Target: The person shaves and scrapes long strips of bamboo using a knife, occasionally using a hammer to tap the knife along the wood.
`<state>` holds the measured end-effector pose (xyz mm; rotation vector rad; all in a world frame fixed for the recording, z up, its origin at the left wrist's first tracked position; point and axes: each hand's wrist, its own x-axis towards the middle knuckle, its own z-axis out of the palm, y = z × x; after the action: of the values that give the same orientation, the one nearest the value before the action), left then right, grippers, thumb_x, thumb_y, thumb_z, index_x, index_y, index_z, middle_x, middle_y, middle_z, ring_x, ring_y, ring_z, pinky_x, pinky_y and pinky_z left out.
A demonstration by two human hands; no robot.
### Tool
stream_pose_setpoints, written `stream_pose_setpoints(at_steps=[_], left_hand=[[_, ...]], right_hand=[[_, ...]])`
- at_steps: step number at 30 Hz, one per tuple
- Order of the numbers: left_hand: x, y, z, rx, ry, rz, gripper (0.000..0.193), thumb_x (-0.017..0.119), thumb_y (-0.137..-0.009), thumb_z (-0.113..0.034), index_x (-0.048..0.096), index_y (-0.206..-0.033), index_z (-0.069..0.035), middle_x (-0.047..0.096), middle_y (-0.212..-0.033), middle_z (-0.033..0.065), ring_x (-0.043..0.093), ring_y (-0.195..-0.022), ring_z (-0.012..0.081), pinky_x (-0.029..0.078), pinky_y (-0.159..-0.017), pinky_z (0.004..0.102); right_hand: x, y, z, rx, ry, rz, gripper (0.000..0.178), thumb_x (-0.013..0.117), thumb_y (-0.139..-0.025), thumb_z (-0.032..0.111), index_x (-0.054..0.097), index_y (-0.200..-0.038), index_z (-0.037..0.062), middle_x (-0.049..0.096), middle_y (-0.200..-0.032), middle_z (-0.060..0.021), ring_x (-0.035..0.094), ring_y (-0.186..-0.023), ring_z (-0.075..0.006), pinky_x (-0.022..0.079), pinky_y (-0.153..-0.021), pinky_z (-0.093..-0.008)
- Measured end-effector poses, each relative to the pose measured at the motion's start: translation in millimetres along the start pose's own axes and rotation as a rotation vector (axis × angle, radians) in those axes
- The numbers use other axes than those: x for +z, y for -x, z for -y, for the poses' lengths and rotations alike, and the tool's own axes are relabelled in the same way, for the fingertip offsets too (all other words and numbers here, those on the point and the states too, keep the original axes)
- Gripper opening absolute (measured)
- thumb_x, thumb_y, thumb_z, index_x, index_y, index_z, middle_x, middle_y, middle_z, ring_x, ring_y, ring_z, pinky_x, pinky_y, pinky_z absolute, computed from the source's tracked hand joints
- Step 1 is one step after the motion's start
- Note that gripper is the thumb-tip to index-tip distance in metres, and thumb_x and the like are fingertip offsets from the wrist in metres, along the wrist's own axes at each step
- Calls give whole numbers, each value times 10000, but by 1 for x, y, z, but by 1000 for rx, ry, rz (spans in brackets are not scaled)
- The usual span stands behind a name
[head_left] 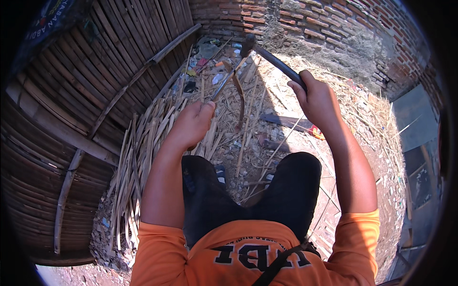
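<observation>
My right hand is wrapped round the dark handle of a hammer, raised ahead of me. The hammer's head meets or overlaps the far end of a narrow metal blade; I cannot tell if they touch. Closed in a fist, my left hand grips this bladed tool, whose handle end shows below the fist. A thin, curved brown strip crosses the blade near its tip and hangs down. Its kind and how it is joined to the blade are unclear.
Split bamboo strips lie piled at the left, beside a slatted bamboo wall. A handsaw with a red and yellow handle rests on the littered ground by my right knee. A brick wall stands ahead, and grey panels at the right.
</observation>
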<state>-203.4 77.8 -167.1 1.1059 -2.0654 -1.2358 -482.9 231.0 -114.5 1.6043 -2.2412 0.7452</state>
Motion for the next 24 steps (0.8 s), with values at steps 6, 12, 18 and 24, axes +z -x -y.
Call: stream_pose_setpoints(at_steps=[6,12,18,24], left_hand=[[5,-2,8,81,-9,0,469,426,-1058,-419,609,-911,-13,539,-638,36,498,-536,149,398,-546,358],[7,-6,5,114,-69,-10,486,407,-1056,-427,594,-882,-13,526,-614,43,489,-529,156,384,-542,365],[11,-8,8,115,-25,11,493,418,-1055,-429,605,-868,-14,536,-626,41,488,-543,168,394,-559,374],[22,-15,9,154,-65,-32,491,491,-1036,-424,615,-876,23,591,-718,144,565,-683,279,451,-669,443]], right_hand=[[-10,-2,-2,36,-362,-281,351,614,-1042,371,593,-1038,21,602,-648,-145,596,-565,-255,454,-555,-394],[1,0,-2,55,-238,-101,389,628,-1030,394,593,-1035,6,624,-677,-174,619,-603,-278,463,-586,-402],[3,0,8,70,-365,-184,373,609,-1036,405,598,-1039,33,616,-663,-166,630,-611,-326,474,-597,-443],[22,1,-4,102,-314,-67,392,606,-1027,436,621,-1058,46,649,-680,-182,673,-644,-365,495,-612,-455]])
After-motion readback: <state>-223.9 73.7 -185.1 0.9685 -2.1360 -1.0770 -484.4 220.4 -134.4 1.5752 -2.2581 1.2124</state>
